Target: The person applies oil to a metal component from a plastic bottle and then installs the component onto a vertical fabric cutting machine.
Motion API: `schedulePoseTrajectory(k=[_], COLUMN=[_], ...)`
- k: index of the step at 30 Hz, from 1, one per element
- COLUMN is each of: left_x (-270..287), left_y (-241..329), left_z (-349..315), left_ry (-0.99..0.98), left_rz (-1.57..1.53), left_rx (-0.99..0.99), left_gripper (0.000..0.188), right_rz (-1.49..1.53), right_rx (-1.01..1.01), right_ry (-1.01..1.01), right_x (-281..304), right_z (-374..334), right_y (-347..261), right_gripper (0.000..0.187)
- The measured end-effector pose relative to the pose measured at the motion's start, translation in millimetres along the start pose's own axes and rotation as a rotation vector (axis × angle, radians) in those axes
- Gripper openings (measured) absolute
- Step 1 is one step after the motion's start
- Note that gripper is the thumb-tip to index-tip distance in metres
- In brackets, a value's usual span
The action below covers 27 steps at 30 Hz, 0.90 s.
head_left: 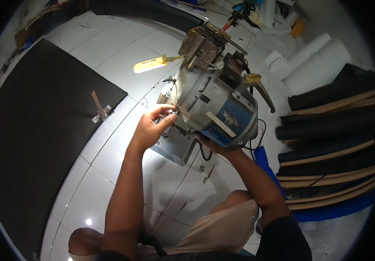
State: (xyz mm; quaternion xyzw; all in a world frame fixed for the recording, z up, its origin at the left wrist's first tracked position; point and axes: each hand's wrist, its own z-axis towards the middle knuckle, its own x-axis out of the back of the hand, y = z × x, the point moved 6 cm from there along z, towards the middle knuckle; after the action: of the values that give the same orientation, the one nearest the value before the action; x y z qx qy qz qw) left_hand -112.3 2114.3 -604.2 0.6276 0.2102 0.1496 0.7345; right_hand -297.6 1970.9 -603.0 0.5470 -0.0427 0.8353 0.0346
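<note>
In front of me a grey and blue electric cloth-cutting machine (235,113) leans over its flat metal base plate (176,152). A yellow handle (149,65) sticks out from its far left side. My left hand (152,127) is at the near left side of the motor housing, thumb and forefinger pinched on a small metal part (174,112). Under the blue end of the housing, my right hand (217,146) grips the machine from below; most of its fingers are hidden behind it.
A large black sheet (43,130) covers the left floor, with a small metal clamp-like piece (102,113) on its edge. Rolls of dark material (327,130) lie stacked at right, white rolls (318,61) beyond them. A black cable (262,130) trails beside the machine over white tiles (109,161).
</note>
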Motion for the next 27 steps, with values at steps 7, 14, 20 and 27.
schedulePoseTrajectory(k=[7,14,20,27], left_x=[49,27,19,13], left_y=[24,42,40,27], left_z=[28,20,9,-25], left_ry=[-0.241,-0.216,-0.136,0.046], left_rz=[0.171,0.775,0.678,0.877], left_rx=[0.171,0.040,-0.054,-0.234], left_gripper=[0.053,0.098,0.106,0.065], right_rz=[-0.016,0.134,0.053,-0.049], right_rx=[-0.271,-0.203,-0.135,-0.074], right_ry=[-0.055,-0.043,-0.265,-0.150], right_x=[-32,-34,-34,-29], right_z=[-9,-6,6,17], right_y=[10,35,64,52], right_gripper=[0.046,0.044,0.058,0.060])
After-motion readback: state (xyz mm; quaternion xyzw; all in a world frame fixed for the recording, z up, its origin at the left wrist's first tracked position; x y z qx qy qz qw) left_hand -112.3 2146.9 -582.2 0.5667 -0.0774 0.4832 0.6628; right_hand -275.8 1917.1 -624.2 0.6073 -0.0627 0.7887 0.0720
